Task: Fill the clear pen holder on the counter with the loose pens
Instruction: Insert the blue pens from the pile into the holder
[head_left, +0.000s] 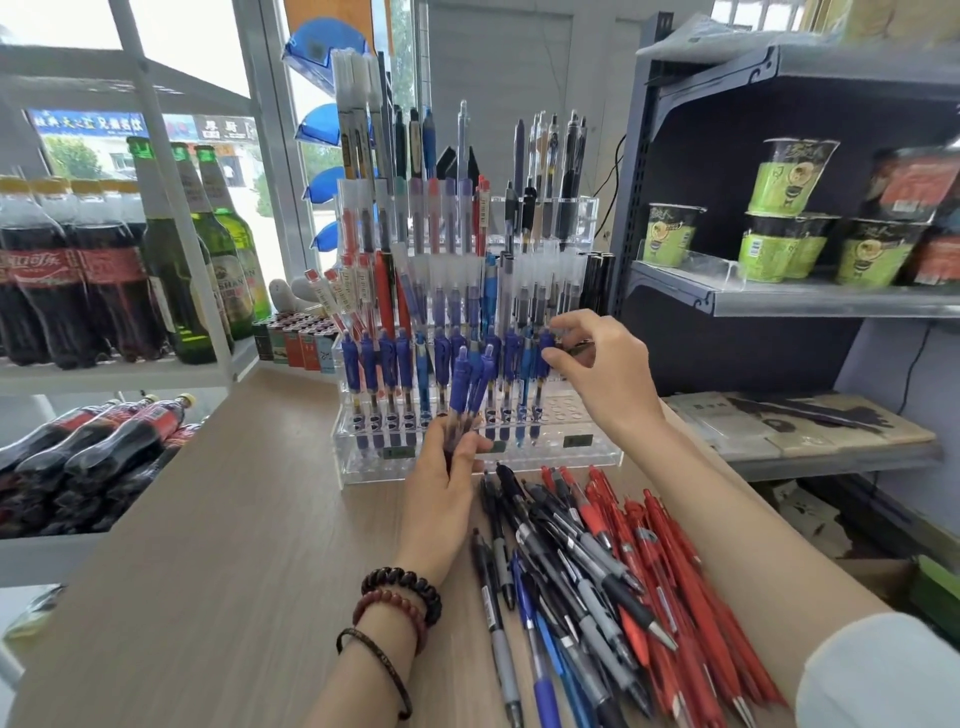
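A clear tiered pen holder (592, 460) stands on the wooden counter, its rows packed with blue, red and black pens. My left hand (449, 480) grips a small bunch of blue pens (470, 384) upright in front of the holder's lowest row. My right hand (605, 371) pinches the top of a blue pen (545, 358) standing at the right end of that front row. A heap of loose pens (613, 571), black, blue and red, lies on the counter under my right forearm.
Cola and beer bottles (171, 249) fill a white shelf on the left. A grey shelf unit (810, 299) with noodle cups stands to the right. Bare counter (218, 519) stretches to the left of my hands. Lighter boxes (296, 340) sit behind the holder.
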